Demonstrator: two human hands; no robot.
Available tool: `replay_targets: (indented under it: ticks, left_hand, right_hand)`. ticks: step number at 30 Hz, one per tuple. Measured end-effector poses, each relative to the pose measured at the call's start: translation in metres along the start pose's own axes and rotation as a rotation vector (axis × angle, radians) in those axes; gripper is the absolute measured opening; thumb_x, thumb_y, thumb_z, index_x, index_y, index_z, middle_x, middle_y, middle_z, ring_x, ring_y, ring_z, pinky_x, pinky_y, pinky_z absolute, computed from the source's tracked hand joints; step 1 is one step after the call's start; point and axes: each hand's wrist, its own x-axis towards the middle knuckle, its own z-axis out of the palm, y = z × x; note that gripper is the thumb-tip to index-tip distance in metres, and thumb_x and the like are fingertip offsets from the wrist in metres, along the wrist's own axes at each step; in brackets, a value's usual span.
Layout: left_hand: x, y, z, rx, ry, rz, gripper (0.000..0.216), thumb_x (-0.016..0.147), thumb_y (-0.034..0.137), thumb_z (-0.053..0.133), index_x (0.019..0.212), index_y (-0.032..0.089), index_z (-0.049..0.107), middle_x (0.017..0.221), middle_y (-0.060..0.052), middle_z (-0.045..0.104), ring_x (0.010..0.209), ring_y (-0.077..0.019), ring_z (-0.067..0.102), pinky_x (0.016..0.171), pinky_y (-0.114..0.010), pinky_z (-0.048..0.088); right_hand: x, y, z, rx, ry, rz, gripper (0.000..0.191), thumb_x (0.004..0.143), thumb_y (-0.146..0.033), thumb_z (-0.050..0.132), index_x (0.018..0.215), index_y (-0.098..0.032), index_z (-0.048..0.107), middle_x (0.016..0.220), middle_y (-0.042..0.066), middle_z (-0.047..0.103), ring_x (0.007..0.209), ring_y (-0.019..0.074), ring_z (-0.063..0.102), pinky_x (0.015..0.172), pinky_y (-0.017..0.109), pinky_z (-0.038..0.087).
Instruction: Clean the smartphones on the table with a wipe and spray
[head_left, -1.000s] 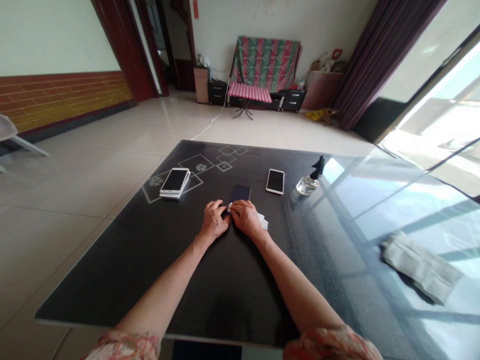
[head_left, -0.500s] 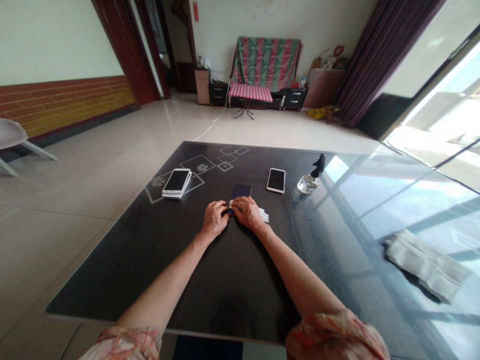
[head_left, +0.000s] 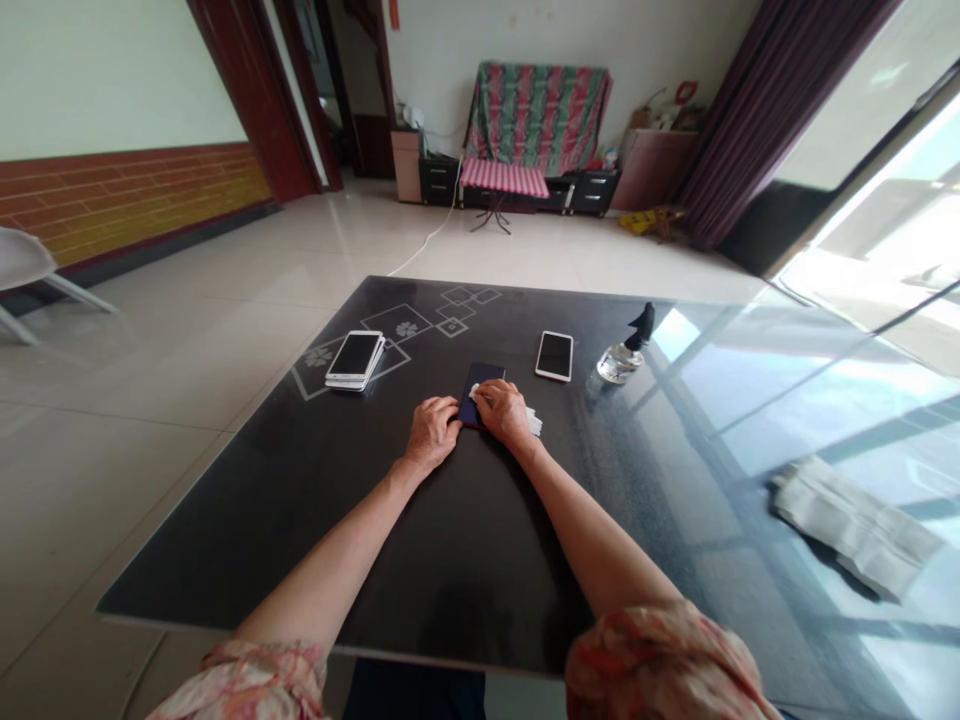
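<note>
A dark phone (head_left: 483,381) lies flat on the black glass table (head_left: 465,540) in front of me. My left hand (head_left: 432,432) rests with curled fingers against the phone's near left edge. My right hand (head_left: 504,411) is closed on a white cloth (head_left: 532,421) and presses it on the phone's near end. The cloth's loose end sticks out to the right of that hand.
Two stacked white phones (head_left: 355,358) lie at the left. Another white phone (head_left: 555,355) and a small clear spray bottle (head_left: 622,358) with a black top lie to the right. A folded grey cloth (head_left: 851,520) is at the far right edge.
My right hand has slid with the white cloth a little farther up the dark phone. My left hand has stayed at the phone's near edge.
</note>
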Motion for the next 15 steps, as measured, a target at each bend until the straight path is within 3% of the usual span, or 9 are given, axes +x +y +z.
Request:
replay_targets:
  ticks: [8,15]
  left_hand:
    - [0.004,0.012,0.004,0.034,-0.033,0.063,0.013,0.083,0.014,0.058,0.09,0.018,0.068,0.1,-0.008,0.069,0.097,-0.0234,0.063,0.093,-0.039,0.049]
    - [0.002,0.015,0.005,0.048,0.004,0.092,0.018,0.079,0.028,0.07,0.092,0.016,0.068,0.111,-0.011,0.066,0.104,-0.0276,0.059,0.096,-0.043,0.048]
  right_hand:
    - [0.012,0.01,0.005,0.004,0.044,0.06,0.015,0.086,-0.018,0.059,0.081,-0.021,0.072,0.092,0.005,0.073,0.088,0.0183,0.065,0.087,0.031,0.045]
    - [0.004,0.009,0.003,0.015,0.139,0.092,0.013,0.084,-0.018,0.059,0.081,-0.021,0.072,0.093,0.005,0.072,0.087,0.0184,0.065,0.086,0.03,0.046]
